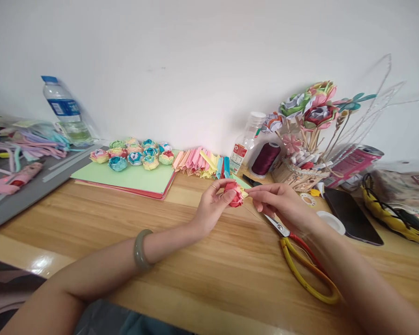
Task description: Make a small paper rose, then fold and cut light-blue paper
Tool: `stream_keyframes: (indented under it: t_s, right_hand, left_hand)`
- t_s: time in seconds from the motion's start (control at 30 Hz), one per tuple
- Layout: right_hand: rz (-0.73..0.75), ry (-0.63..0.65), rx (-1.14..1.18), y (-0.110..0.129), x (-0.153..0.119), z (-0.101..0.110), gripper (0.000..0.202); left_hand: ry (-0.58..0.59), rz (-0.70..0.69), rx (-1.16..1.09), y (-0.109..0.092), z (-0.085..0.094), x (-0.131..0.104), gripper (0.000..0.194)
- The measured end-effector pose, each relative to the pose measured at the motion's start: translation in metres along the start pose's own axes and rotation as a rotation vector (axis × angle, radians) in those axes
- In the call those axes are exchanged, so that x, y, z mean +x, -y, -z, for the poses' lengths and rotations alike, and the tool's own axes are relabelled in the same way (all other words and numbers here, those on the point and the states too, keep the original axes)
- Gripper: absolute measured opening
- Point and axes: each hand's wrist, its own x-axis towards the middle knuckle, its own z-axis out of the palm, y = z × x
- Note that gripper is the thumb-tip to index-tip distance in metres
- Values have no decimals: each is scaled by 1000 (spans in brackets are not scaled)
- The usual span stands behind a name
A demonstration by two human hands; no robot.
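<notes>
My left hand [211,209] holds a red and yellow paper flower [234,194] between thumb and fingers, above the wooden table. At the flower's right side, my right hand [277,204] has its fingertips pinched at the pale yellow part; a thin thread seems to run below them. Scissors [309,270] with yellow and red handles lie under my right forearm. Several finished paper flowers [135,158] rest on green paper [125,179] at the left. Folded paper pieces [197,163] in pink, yellow and blue stand in a row behind my hands.
Behind are a clear bottle [246,142], a purple thread spool [265,159] and a basket of paper flowers [296,174]. A phone [352,216] and white lid [331,222] lie right. At left, a water bottle [66,111] stands near a grey board [31,197].
</notes>
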Motion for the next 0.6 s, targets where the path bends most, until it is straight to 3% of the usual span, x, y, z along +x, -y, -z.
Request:
stream_keyframes:
  t_s: [0.1,0.33,0.43,0.6]
  right_hand:
    - [24,-75,-101,-2,-2,-5,35]
    - [262,-366,-430,-8,-12,-26,23]
    - [255,-313,-421,-7,-14,-26,28]
    - [133,-163,-168,-4,-13,-22,39]
  left_hand:
    - [7,0,-1,0,0,-1,39]
    - [27,-4,10,3,2,-1,36]
    - [18,-14,16,3,2,0,37]
    - [-2,-22,16,3,2,0,38]
